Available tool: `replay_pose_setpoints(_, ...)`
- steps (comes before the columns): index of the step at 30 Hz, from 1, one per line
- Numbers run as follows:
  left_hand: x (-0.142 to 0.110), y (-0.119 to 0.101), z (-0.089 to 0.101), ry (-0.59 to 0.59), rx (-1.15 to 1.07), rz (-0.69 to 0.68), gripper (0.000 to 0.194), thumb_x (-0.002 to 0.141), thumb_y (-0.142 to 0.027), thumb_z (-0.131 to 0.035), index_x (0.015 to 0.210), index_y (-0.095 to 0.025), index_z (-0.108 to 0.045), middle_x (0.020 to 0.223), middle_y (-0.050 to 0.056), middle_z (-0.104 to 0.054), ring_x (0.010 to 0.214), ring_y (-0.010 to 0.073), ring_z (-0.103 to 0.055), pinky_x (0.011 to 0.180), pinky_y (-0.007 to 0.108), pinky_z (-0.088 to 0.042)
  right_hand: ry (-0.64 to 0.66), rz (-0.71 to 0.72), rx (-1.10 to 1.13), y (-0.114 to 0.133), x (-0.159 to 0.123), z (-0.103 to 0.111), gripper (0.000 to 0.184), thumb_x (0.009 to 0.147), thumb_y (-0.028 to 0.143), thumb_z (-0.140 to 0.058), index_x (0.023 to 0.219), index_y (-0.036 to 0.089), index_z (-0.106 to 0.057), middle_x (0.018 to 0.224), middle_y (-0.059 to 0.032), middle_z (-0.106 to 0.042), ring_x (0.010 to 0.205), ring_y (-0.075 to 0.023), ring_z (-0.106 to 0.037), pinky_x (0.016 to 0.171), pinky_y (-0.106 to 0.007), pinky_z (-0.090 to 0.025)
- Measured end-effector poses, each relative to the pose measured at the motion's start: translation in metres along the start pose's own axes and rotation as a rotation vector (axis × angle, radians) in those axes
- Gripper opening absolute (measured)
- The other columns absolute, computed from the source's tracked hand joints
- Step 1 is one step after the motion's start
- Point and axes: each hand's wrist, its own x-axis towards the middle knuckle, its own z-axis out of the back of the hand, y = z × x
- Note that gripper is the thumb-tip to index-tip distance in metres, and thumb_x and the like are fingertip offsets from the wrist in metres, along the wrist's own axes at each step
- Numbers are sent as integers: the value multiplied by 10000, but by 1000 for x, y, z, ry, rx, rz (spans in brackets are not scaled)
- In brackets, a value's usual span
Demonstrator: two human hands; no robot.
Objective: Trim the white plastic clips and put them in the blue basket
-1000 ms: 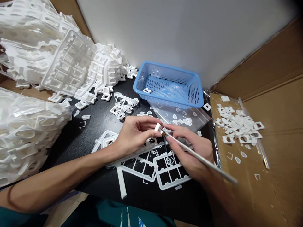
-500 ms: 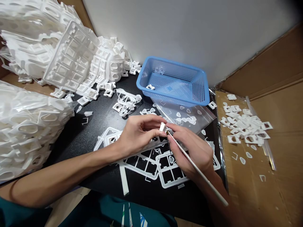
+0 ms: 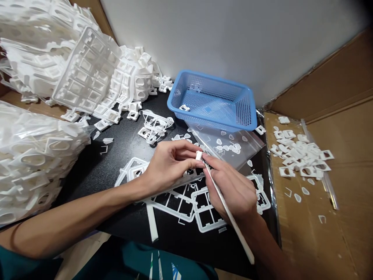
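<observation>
My left hand (image 3: 167,163) pinches a small white plastic part (image 3: 198,155) between thumb and fingers, held above the table. Closed around a long, thin white-handled tool (image 3: 225,206) is my right hand (image 3: 231,186). The tool's upper end meets the part, where my fingers hide the tip; its handle slants down toward me. Right fingertips rest against the part's right side. Below both hands lie white plastic lattice frames (image 3: 210,224), partly covered by them. A flat white strip (image 3: 152,223) lies in front of my left wrist.
A blue perforated basket (image 3: 250,111) stands at the back with one white piece inside. Small teardrop scraps lie on a clear plastic bag (image 3: 247,149). White parts (image 3: 303,153) are heaped on cardboard at right. Large bags of parts (image 3: 37,163) fill the left side.
My right hand has turned slightly, and the tool's handle end has swung left and downward, making it steeper. The white part has tilted a little in my left hand, which stays in place.
</observation>
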Motion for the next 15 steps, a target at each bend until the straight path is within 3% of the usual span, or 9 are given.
replay_pose_setpoints(9,1,0,1,8,-43,22,275,736,-43,-877,985,-108,-780,907,60,-842,830,180,-825,766,181,-662,-42,-41,-22,5,2,-1,186,914,-19,-677,950,160,-647,1191,-178,-793,1121,-220,-777,1003,-330,-645)
replay_pose_setpoints(15,1,1,2,21,-29,-5,269,741,-26,-872,977,-115,-777,872,41,-832,826,165,-819,768,172,-655,-21,-65,-24,7,-1,-1,228,907,-51,-667,1027,143,-655,1239,-180,-772,1172,-218,-751,1039,-343,-628)
